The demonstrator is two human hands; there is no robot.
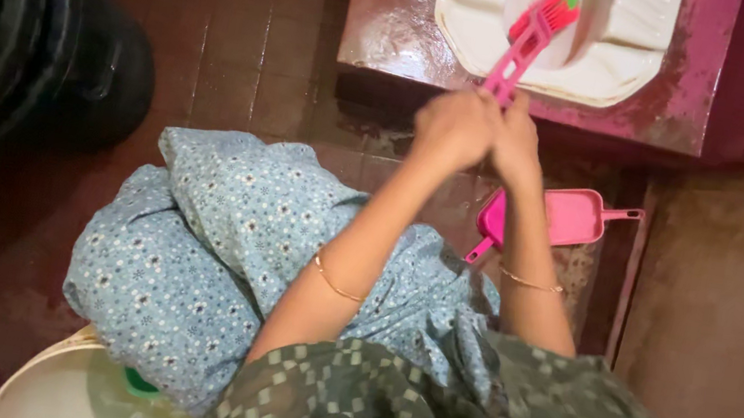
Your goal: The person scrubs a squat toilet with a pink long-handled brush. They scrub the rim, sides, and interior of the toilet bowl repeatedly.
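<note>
Both hands, left hand (455,128) and right hand (517,142), fingers clamped together on the pink plastic long-handled brush (530,41), bristles angled into the white ceramic squat pan (477,33) top centre for two-handed leverage.

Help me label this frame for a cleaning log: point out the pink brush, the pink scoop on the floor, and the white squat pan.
pink brush (526,47), head view, on the middle of its handle.
pink scoop (567,216), head view, on its flat tray.
white squat pan (464,21), head view, on its left rim.
</note>
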